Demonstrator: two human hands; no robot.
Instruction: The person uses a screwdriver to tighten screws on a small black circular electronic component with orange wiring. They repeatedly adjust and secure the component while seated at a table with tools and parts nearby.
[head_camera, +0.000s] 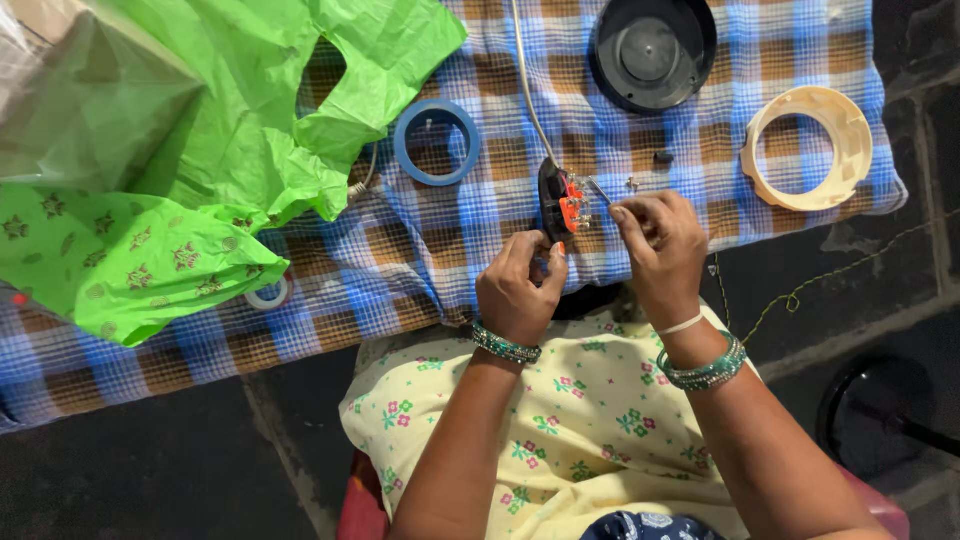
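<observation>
Nearest, the left hand (520, 290) grips a small, light, rigid black-and-orange electrical part (560, 200) by its edge, while the right hand (655, 240) pinches a thin metal tool (600, 188).

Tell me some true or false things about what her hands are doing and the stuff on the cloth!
1. The left hand holds a small black and orange part. True.
2. The right hand rests flat on the cloth. False: it is raised, pinching a thin metal tool.
3. The blue ring lies on the checked cloth. True.
4. The cream ring is stacked on the black round cover. False: they lie apart.
</observation>
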